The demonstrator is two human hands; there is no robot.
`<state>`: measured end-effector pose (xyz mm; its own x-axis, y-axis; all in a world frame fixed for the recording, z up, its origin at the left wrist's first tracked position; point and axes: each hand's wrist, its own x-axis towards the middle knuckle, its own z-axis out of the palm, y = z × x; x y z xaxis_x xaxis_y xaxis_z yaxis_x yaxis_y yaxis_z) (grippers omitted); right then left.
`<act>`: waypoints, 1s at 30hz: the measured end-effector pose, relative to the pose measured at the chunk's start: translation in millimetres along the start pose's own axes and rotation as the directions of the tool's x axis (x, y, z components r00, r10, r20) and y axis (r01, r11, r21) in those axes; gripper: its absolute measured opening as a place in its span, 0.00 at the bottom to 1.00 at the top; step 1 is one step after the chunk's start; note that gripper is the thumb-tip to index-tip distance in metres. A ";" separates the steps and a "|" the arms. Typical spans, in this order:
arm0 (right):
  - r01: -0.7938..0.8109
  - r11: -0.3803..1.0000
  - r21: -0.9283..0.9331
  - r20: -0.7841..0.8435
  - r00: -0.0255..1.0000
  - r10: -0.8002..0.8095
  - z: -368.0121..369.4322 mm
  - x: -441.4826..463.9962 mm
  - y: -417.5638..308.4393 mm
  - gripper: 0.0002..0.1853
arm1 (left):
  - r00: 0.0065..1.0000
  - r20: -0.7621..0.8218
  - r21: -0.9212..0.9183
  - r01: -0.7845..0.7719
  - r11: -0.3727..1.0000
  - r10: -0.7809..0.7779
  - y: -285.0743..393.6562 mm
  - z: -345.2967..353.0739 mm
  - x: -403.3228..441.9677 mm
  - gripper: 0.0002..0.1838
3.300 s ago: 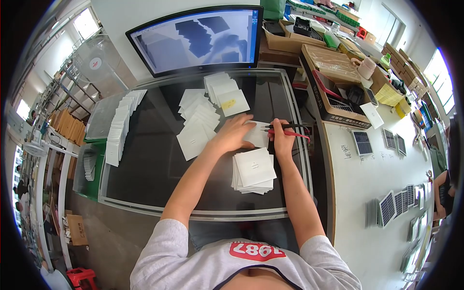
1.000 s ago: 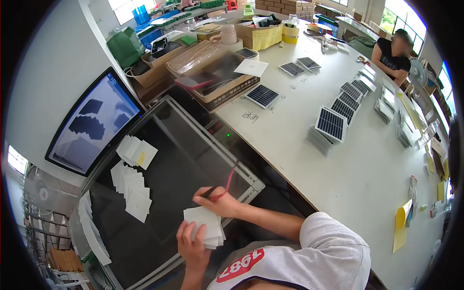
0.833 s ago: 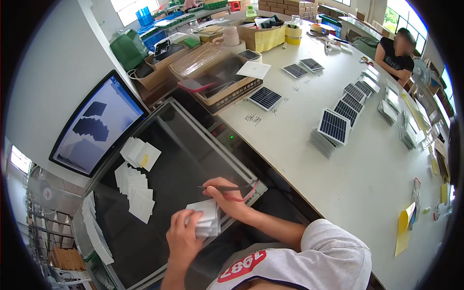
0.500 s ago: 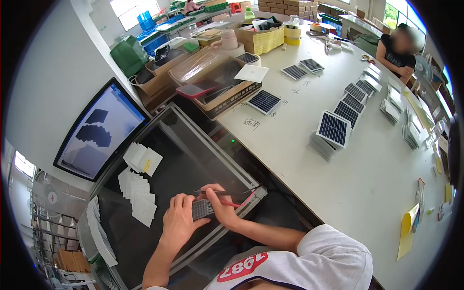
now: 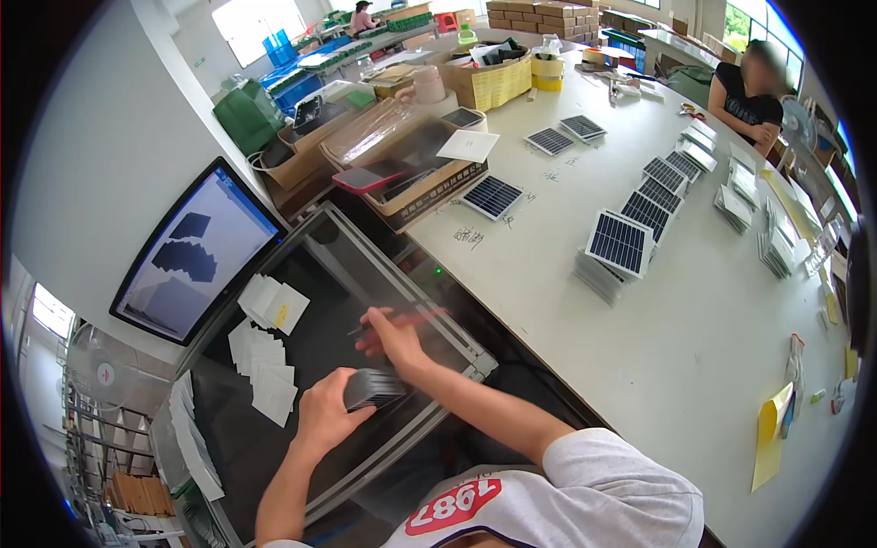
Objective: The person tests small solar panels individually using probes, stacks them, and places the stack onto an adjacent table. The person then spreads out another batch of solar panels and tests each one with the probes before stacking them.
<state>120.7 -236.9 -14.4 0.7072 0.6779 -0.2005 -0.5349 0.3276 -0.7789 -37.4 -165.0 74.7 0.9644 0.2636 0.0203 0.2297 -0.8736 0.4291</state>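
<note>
A stack of thin panels (image 5: pixel 373 388) stands on edge in the grip of my left hand (image 5: pixel 327 413), low over the dark glass surface (image 5: pixel 333 285). Just above and right of the stack is my right hand (image 5: pixel 393 342), its fingers curled round red and black test probes (image 5: pixel 416 320), which are blurred. To the left on the glass lie a fanned row of white panels (image 5: pixel 272 395) and a smaller pile with a yellow mark on its top panel (image 5: pixel 290 310). Along the left edge runs a long row of white panels (image 5: pixel 194 447).
A monitor (image 5: pixel 196 251) stands behind the glass. On the white table (image 5: pixel 548 365) at the right are stacked solar panels (image 5: pixel 619 243), a cardboard box (image 5: pixel 429 196) holding a red-edged phone (image 5: pixel 373 175), and a yellow paper (image 5: pixel 772 438). Another person (image 5: pixel 744 100) sits at the far right.
The stack, first lying flat-side up, has been turned onto its edge in my left hand. My right hand has moved up and away from the stack with the probes.
</note>
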 end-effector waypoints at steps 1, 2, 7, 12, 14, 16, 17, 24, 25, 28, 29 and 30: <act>-0.056 0.998 0.027 0.004 0.998 0.056 4.6 10.5 -4.3 0.17 | 0.998 -0.023 -0.079 0.060 0.995 -0.062 -6.1 0.6 -4.9 0.29; -0.100 0.994 0.055 0.020 0.995 0.099 10.8 21.5 -2.2 0.17 | 0.986 -0.061 -0.372 0.123 0.920 -0.156 -13.3 4.6 -11.0 0.29; -0.285 0.951 0.120 0.139 0.953 0.269 43.5 69.1 53.5 0.18 | 0.870 -0.122 -0.988 -0.153 -0.026 -0.477 -45.1 58.2 -47.4 0.26; -0.671 0.727 0.150 0.460 0.698 0.549 64.0 44.3 69.8 0.51 | 0.915 -0.026 -0.775 -0.272 -0.570 -0.402 -75.9 75.8 -71.4 0.19; -0.580 0.814 -0.032 0.554 0.668 0.497 67.9 4.0 43.0 0.52 | 0.882 -0.086 -0.695 -0.387 -0.606 -0.464 -75.9 75.2 -69.3 0.19; -0.365 0.914 -0.178 0.617 0.682 0.393 71.7 -28.0 29.0 0.55 | 0.887 -0.186 -0.645 -0.435 -0.629 -0.422 -65.9 64.9 -63.1 0.21; -0.346 0.933 -0.103 0.668 0.671 0.322 71.8 -43.8 23.7 0.49 | 0.868 -0.196 -0.665 -0.460 -0.588 -0.457 -61.5 63.7 -60.2 0.21; 0.009 0.993 0.118 0.256 0.966 -0.039 41.0 -99.7 25.0 0.34 | 0.787 -0.264 -0.930 -0.360 -0.068 -0.558 14.4 71.3 -36.1 0.27; -0.008 0.970 0.243 0.263 0.963 -0.058 28.8 -106.3 15.4 0.32 | 0.825 -0.273 -0.947 -0.320 -0.012 -0.495 23.7 76.9 -30.2 0.30; 0.102 0.947 0.305 0.115 0.983 -0.143 -20.2 -132.8 -18.8 0.32 | 0.961 -0.127 -0.987 -0.098 0.127 -0.246 65.1 82.7 -11.4 0.35; 0.202 0.937 0.284 0.057 0.972 -0.227 -34.2 -144.6 -37.9 0.32 | 0.989 -0.073 -0.979 -0.047 0.199 -0.127 79.3 85.1 -2.6 0.36; 0.303 0.928 0.215 -0.041 0.953 -0.302 -45.1 -159.6 -58.2 0.30 | 0.993 -0.109 -0.959 -0.115 0.260 0.040 91.0 95.3 13.1 0.36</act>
<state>59.8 -393.8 36.1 0.8541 0.5198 0.0194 -0.3816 0.6514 -0.6558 8.6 -280.1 27.9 0.9530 0.2710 0.1355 -0.1769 0.1346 0.9750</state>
